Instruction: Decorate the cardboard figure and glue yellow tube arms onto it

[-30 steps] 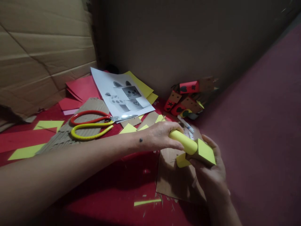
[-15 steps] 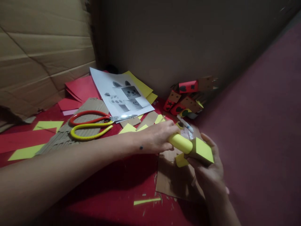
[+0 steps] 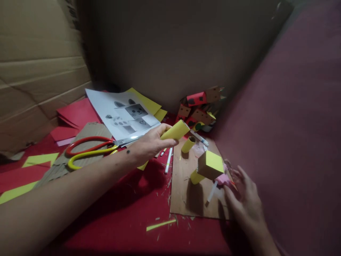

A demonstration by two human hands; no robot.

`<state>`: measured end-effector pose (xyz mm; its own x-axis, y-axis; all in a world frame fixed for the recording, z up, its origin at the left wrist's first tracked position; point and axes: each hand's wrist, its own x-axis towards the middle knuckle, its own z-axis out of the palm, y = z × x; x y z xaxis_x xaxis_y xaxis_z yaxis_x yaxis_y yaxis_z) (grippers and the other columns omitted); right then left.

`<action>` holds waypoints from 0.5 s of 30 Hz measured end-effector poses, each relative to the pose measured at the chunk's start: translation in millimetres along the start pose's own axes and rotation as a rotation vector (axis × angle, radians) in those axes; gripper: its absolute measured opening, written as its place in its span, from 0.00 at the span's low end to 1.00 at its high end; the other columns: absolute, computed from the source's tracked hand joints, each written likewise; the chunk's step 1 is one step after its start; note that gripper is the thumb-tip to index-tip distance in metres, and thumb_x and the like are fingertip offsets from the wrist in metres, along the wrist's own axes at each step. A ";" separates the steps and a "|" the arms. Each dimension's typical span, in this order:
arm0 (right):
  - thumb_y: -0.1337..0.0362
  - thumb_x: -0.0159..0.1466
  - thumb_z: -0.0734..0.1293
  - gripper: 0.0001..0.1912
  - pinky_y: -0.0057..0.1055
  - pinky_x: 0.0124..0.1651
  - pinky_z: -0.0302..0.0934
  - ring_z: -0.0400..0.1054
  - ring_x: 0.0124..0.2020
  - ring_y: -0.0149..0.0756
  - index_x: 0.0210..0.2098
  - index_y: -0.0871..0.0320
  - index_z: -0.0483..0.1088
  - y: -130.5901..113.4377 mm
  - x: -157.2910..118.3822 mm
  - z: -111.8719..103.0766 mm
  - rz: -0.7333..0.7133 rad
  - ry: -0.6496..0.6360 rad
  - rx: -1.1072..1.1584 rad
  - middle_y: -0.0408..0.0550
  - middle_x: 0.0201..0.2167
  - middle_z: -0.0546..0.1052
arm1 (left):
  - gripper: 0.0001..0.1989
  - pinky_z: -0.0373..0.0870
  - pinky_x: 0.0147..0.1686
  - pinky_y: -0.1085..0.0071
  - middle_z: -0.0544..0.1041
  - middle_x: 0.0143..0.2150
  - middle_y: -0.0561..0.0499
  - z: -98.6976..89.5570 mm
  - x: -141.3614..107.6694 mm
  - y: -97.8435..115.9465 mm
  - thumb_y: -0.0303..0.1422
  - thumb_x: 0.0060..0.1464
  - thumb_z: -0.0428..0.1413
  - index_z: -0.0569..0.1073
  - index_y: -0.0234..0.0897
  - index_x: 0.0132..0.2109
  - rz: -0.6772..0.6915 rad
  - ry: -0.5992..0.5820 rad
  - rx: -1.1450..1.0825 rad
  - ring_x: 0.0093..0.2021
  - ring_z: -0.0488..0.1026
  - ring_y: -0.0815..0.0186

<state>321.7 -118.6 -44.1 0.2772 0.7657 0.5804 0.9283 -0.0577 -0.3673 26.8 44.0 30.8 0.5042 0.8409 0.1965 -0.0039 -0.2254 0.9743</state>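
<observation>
My left hand (image 3: 160, 140) is closed around a yellow paper tube (image 3: 176, 130), raised above the table with its far end angled up to the right. My right hand (image 3: 245, 197) holds nothing; its fingers are apart beside a crumpled pink cloth (image 3: 223, 180). Between the hands, a small cardboard box (image 3: 207, 166) with a yellow top sits on the cardboard sheet (image 3: 181, 199), overlapping a short yellow tube (image 3: 196, 177). Another yellow tube (image 3: 189, 145) stands upright just behind. A white stick (image 3: 212, 193) lies by the cloth.
Big scissors (image 3: 90, 147) with red and yellow handles rest on corrugated cardboard to the left. Behind them lies a printed sheet (image 3: 106, 113) over red and yellow papers. Red and brown box figures (image 3: 198, 106) stand at the back. A pink wall (image 3: 293, 124) closes the right side.
My left hand has moved the yellow tube left and up, away from the box. My right hand has let go of the box, which now stands over the cardboard sheet.
</observation>
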 end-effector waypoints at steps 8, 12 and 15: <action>0.64 0.64 0.60 0.27 0.56 0.49 0.66 0.69 0.47 0.58 0.62 0.65 0.64 2.5 9.6 15.6 -0.015 -0.101 -0.167 0.66 0.47 0.76 | 0.20 0.72 0.41 0.72 0.83 0.45 0.46 8.3 1.7 -13.7 0.37 0.45 0.70 0.80 0.39 0.47 -0.155 -0.053 -0.444 0.40 0.77 0.62; 0.68 0.61 0.62 0.31 0.54 0.49 0.65 0.68 0.47 0.56 0.64 0.62 0.62 -3.0 10.4 17.4 -0.003 -0.116 -0.201 0.65 0.53 0.75 | 0.15 0.74 0.38 0.75 0.84 0.41 0.46 3.8 4.4 -21.5 0.38 0.45 0.70 0.81 0.37 0.40 -0.222 -0.007 -0.436 0.38 0.78 0.63; 0.76 0.58 0.60 0.33 0.52 0.51 0.65 0.67 0.48 0.54 0.64 0.62 0.62 -6.2 10.2 16.9 0.012 -0.123 -0.196 0.64 0.55 0.74 | 0.11 0.75 0.36 0.75 0.84 0.38 0.49 3.9 2.0 -20.2 0.36 0.46 0.68 0.81 0.40 0.39 -0.243 0.031 -0.386 0.37 0.79 0.65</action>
<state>314.6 -99.6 -48.3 0.2672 0.8360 0.4793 0.9589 -0.1813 -0.2183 31.2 48.3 11.1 0.5041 0.8624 -0.0456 -0.2129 0.1753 0.9612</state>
